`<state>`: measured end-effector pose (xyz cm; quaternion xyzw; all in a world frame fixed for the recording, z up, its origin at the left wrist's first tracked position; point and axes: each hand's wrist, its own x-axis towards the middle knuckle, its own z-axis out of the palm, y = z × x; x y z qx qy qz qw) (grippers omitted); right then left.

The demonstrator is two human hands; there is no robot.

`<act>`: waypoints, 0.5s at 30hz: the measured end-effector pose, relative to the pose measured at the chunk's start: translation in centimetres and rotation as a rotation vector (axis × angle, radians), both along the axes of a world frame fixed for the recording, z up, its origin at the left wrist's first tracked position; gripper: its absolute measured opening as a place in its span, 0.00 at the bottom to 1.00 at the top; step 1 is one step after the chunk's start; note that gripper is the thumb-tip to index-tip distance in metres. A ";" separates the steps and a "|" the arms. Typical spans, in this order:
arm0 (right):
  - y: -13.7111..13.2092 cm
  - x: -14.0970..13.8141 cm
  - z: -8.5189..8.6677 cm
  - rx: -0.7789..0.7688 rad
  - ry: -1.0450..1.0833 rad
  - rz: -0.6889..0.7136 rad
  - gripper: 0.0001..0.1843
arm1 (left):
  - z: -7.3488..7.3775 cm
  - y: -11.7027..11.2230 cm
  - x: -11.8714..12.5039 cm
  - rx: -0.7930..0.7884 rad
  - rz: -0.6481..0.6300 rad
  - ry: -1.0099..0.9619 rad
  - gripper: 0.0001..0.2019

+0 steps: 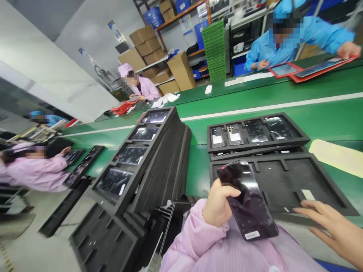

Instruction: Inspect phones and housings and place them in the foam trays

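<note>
My left hand [222, 202] is wrapped round a black smartphone [249, 204], thumb on its edge. The phone's dark glossy front faces me, with a red mark at one top corner and a small white label at the bottom. To the right, my right hand [331, 226] has its fingers stretched out and holds nothing. Its fingertips are over the near edge of a black foam tray [272, 177] with bare compartments, close to a pale paper strip [308, 195]. Behind it, another foam tray [256, 148] carries several phones, two showing their backs.
A tall stack of black foam trays [167, 162] with phones on top stands at my left. A pale yellow sheet [337, 156] lies right on the green bench [198, 162]. Several co-workers sit around, one in blue [283, 45] across the bench handling red-edged items.
</note>
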<state>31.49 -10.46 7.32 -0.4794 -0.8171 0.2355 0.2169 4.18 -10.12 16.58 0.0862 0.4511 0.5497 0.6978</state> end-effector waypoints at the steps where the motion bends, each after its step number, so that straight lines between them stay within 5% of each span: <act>1: 0.2 -0.9 0.9 -0.049 0.032 -0.055 0.14 | -0.2 0.2 0.3 -0.040 0.045 0.008 0.13; 4: -0.2 -4.1 2.7 -0.432 0.309 -0.237 0.20 | -1.1 0.7 1.4 -0.165 0.158 0.038 0.12; 8: -1.1 -7.7 2.5 -0.910 0.833 -0.150 0.28 | -3.0 1.9 3.6 -0.256 0.114 0.017 0.10; 11: -0.9 -7.5 1.0 -0.857 0.975 -0.296 0.24 | -4.6 2.4 4.8 -0.193 -0.029 0.031 0.15; 15: 1.0 -1.2 -0.7 -0.536 0.912 -0.780 0.26 | -7.4 2.6 4.4 -0.048 -0.113 0.133 0.22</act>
